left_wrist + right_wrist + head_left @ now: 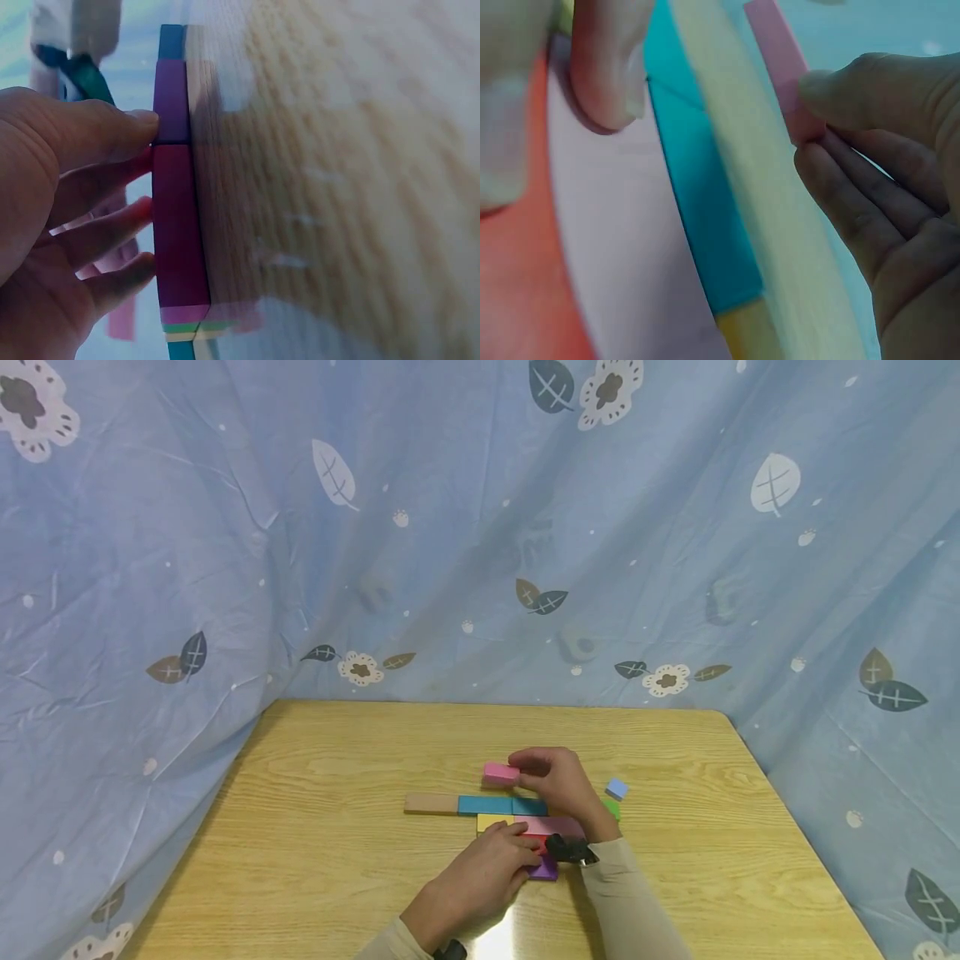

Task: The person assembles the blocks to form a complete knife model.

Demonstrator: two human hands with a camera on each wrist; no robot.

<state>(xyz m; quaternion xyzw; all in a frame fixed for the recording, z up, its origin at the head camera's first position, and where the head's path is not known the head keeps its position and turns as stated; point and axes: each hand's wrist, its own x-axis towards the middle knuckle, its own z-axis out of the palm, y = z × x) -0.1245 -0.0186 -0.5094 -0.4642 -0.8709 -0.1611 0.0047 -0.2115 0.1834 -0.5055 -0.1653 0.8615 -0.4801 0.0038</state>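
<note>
My right hand (558,785) pinches a pink block (500,774) by one end between thumb and fingers, beyond the back row of blocks. In the right wrist view the pink block (780,60) extends past the thumb. My left hand (480,870) rests its fingertips on the flat blocks at the front, among them a red block (537,841) and a purple block (545,868). Seen from the left wrist, the thumb and fingers touch the blocks' tops without gripping. Behind them lie a yellow block (492,820) and a long light pink block (549,827), partly hidden.
The back row has a tan block (431,803) and blue blocks (484,805) end to end. A small light-blue block (617,788) and a green block (612,809) lie right of my right hand. A patterned blue curtain (450,552) hangs behind the wooden table (315,860).
</note>
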